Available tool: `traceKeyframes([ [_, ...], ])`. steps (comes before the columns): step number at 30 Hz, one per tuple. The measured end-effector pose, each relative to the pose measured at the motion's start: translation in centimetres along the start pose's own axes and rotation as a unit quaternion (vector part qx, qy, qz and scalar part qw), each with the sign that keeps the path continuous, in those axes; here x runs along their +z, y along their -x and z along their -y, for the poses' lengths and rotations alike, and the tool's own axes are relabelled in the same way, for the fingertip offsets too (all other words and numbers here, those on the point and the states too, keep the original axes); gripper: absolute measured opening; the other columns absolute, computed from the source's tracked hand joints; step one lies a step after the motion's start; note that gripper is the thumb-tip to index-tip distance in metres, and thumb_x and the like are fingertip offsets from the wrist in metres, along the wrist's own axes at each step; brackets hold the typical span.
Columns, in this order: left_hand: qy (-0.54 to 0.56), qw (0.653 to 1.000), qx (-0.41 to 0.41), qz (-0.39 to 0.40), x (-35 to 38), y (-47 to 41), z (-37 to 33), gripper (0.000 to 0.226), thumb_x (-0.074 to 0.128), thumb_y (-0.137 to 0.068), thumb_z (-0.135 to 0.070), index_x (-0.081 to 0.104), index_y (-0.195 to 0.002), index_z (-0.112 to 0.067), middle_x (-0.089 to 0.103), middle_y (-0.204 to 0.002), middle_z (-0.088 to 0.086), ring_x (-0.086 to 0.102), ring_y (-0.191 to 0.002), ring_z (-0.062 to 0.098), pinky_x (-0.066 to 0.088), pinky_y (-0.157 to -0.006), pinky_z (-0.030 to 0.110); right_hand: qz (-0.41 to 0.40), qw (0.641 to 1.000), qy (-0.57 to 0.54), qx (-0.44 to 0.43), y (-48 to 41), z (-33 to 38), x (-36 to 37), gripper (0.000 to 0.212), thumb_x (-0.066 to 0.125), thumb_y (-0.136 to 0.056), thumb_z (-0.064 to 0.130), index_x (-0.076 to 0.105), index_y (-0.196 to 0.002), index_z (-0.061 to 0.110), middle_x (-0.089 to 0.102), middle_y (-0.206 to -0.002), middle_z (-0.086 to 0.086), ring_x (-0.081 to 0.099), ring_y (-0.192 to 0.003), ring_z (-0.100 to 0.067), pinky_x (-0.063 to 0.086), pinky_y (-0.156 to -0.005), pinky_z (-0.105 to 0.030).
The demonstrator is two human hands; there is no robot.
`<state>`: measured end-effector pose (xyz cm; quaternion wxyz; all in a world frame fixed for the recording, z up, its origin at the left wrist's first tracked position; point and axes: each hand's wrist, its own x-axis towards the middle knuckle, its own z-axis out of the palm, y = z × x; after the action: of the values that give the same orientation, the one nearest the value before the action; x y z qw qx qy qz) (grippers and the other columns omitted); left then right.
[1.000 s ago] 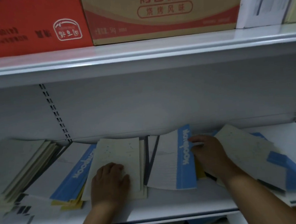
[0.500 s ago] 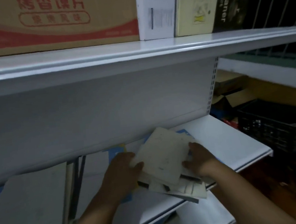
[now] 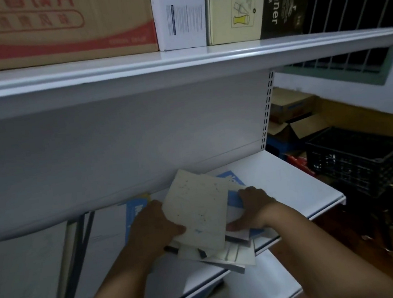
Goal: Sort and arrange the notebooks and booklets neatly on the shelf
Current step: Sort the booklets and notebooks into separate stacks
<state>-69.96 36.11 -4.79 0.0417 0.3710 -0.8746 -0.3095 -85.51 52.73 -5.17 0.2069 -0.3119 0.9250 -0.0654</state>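
Gripping a loose stack of notebooks [image 3: 198, 214] from both sides: left hand [image 3: 154, 227] clamped on its left edge, right hand [image 3: 254, 209] on its right; stack resting on white shelf [image 3: 290, 183], right end.

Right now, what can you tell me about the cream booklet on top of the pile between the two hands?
The cream, faintly speckled paper booklet is thin and soft-covered, with small bluish marks near its lower edge. It lies tilted, one corner toward the shelf's back panel, atop a messy pile of blue-and-white notebooks near the white metal shelf's front edge. The left hand presses its left edge; the right hand holds the pile beside its right edge.
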Motion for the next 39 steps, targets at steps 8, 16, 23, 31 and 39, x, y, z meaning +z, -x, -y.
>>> traceKeyframes([
  [8,0.429,0.895,-0.101,0.07,-0.4,1.0,0.5,0.016,0.053,-0.089,-0.002,0.051,-0.098,-0.015,0.054,-0.112,0.017,0.058,-0.087,0.031,0.057,-0.044,0.034,0.077,0.982,-0.171,0.007,1.6,-1.5,-2.9,0.008,0.061,-0.084,0.013,0.055,-0.079,0.01,0.06,-0.076,-0.007,0.056,-0.056,-0.013,0.042,-0.049,-0.018],
  [16,0.502,0.852,-0.065,-0.133,-6.3,4.1,5.0,0.024,0.05,-0.089,0.002,0.048,-0.109,-0.01,0.055,-0.094,0.004,0.056,-0.077,0.019,0.055,-0.042,0.024,0.039,0.868,-0.494,-0.042,2.3,6.3,-0.3,0.012,0.065,-0.084,0.006,0.056,-0.093,0.004,0.064,-0.081,-0.013,0.066,-0.054,-0.017,0.047,-0.039,-0.017],
  [23,0.429,0.826,-0.191,-0.311,-10.8,9.9,15.5,0.025,0.046,-0.09,0.002,0.042,-0.109,-0.013,0.047,-0.104,0.011,0.052,-0.074,0.022,0.048,-0.05,0.032,0.049,0.857,-0.502,-0.105,2.7,15.8,5.6,0.015,0.063,-0.085,0.004,0.058,-0.071,0.009,0.064,-0.077,-0.015,0.065,-0.065,-0.027,0.059,-0.056,-0.033],
  [31,0.044,0.903,-0.18,-0.387,-11.5,10.9,19.2,0.056,0.069,-0.077,-0.008,0.05,-0.129,-0.001,0.046,-0.137,0.023,0.041,-0.126,0.039,0.036,-0.106,0.046,-0.097,0.974,-0.103,-0.179,2.5,17.4,6.5,0.035,0.055,-0.084,0.05,0.061,-0.08,0.016,0.063,-0.08,-0.002,0.058,-0.075,-0.017,0.043,-0.065,-0.029],
  [39,0.089,0.982,0.021,-0.168,-3.9,4.4,6.9,0.033,0.064,-0.084,-0.022,0.063,-0.117,-0.017,0.065,-0.12,0.005,0.062,-0.102,0.021,0.046,-0.089,0.029,-0.218,0.945,-0.237,-0.047,1.1,6.2,3.8,0.03,0.052,-0.091,0.028,0.056,-0.119,0.019,0.058,-0.122,-0.003,0.055,-0.11,-0.019,0.04,-0.089,-0.024],
])
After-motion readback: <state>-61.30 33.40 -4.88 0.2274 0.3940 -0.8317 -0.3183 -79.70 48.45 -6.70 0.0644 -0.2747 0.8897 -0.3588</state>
